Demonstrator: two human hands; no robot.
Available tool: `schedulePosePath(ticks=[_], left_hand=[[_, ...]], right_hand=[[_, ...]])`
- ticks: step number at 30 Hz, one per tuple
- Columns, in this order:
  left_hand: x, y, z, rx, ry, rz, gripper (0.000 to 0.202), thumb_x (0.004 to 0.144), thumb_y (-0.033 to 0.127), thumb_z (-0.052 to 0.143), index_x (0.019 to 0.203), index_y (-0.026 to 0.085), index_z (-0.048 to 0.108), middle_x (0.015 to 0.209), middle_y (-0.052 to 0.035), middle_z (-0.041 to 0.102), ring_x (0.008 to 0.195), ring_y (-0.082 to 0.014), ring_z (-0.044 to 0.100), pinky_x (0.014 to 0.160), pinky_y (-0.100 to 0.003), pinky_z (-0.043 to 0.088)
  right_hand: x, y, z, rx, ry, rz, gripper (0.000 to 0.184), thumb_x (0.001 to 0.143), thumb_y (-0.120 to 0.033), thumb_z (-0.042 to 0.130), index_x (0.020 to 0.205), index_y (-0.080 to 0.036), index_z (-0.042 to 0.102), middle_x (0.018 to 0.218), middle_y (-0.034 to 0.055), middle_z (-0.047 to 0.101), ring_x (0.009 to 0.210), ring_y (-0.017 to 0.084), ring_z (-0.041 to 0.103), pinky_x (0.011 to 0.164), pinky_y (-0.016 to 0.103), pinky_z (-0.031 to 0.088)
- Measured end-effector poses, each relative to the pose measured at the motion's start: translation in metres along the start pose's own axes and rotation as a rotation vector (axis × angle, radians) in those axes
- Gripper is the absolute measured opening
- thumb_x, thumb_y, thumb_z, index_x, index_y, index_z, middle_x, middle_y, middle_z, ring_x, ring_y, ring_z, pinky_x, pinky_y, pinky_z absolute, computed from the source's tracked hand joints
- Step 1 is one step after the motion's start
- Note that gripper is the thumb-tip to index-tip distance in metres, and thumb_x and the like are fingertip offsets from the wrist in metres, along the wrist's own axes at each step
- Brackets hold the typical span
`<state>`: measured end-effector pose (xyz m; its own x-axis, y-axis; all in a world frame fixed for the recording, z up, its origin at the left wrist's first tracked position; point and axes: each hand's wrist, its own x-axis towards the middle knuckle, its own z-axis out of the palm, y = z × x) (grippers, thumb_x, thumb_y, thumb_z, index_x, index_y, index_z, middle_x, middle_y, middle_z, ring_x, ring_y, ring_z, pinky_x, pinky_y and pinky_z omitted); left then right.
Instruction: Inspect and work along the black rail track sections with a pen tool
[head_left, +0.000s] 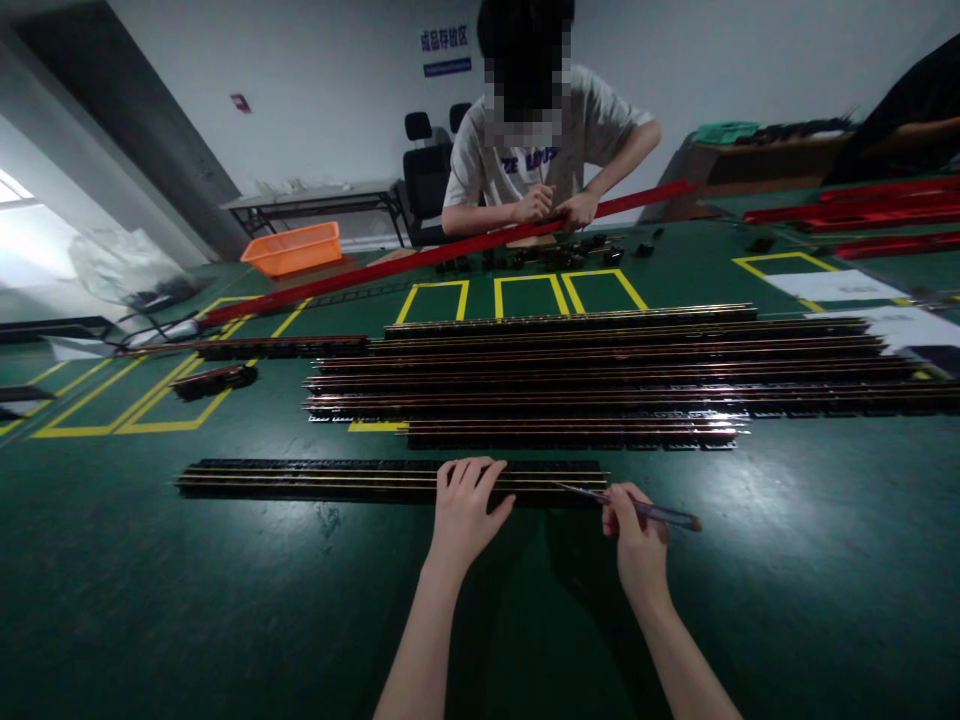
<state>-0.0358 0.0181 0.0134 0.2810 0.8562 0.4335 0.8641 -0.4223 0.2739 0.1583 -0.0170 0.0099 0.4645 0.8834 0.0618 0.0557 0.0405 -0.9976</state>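
Observation:
A long black track strip [315, 478] with thin brass-coloured rods along it lies on the green table in front of me. My left hand [469, 500] rests on this strip right of its middle, fingers spread over it and thumb apart. Near the strip's right end, my right hand [637, 530] is closed around a slim pointed tool [675, 517] with a thin metal tip and a clear handle ending in brown. The tip points left, over the strip; whether it touches the rods I cannot tell.
Several similar rodded strips [525, 375] lie side by side just beyond. A short dark piece [214, 382] sits to the left. Across the table a person [551, 150] handles a long red bar [405, 262] near small black parts. An orange bin [292, 250] stands back left.

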Motion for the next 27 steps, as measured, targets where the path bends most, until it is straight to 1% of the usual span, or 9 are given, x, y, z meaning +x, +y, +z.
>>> schedulePosePath(ticks=[5,10,18,23,27], left_hand=[[0.0012,-0.0032,-0.0001,-0.045,0.008,-0.031,0.031,0.075,0.032,0.065,0.104,0.022,0.058,0.101,-0.0045,0.064,0.096,-0.0217,0.057,0.091,-0.043,0.037],[0.0017,-0.0017,0.0003,-0.062,0.01,-0.058,0.031,0.074,0.03,0.067,0.102,0.022,0.058,0.1,-0.0038,0.064,0.095,-0.0211,0.057,0.091,-0.042,0.036],[0.0018,-0.0008,-0.0026,-0.073,-0.012,-0.068,0.03,0.074,0.027,0.066,0.103,0.022,0.058,0.101,-0.003,0.064,0.096,-0.0212,0.057,0.092,-0.043,0.035],[0.0015,-0.0043,-0.0038,-0.062,-0.005,-0.086,0.028,0.075,0.026,0.063,0.102,0.022,0.058,0.101,-0.0036,0.063,0.096,-0.0216,0.056,0.092,-0.043,0.034],[0.002,-0.0059,-0.0043,-0.045,0.005,-0.097,0.026,0.074,0.026,0.061,0.1,0.021,0.058,0.1,-0.0039,0.063,0.096,-0.0219,0.056,0.092,-0.043,0.034]], right_hand=[[0.0005,0.0006,0.0005,-0.003,0.013,0.005,0.037,0.08,-0.05,0.054,0.059,-0.019,0.052,0.049,-0.0035,0.045,0.043,0.01,0.042,0.039,0.021,0.033],[0.0002,-0.0003,0.0008,0.011,0.012,-0.001,0.037,0.08,-0.049,0.055,0.059,-0.019,0.052,0.048,-0.0039,0.044,0.042,0.01,0.042,0.039,0.021,0.033],[-0.0009,0.0002,-0.0014,-0.009,0.026,-0.014,0.034,0.082,-0.046,0.053,0.061,-0.019,0.053,0.049,-0.0043,0.044,0.043,0.009,0.041,0.041,0.021,0.032],[-0.0013,-0.0009,-0.0004,-0.016,0.056,-0.02,0.035,0.081,-0.048,0.053,0.062,-0.019,0.053,0.048,-0.0044,0.044,0.042,0.009,0.04,0.038,0.021,0.03],[-0.0005,-0.0003,0.0,-0.032,0.063,-0.023,0.037,0.08,-0.05,0.053,0.06,-0.019,0.053,0.048,-0.0041,0.044,0.041,0.009,0.041,0.037,0.021,0.03]])
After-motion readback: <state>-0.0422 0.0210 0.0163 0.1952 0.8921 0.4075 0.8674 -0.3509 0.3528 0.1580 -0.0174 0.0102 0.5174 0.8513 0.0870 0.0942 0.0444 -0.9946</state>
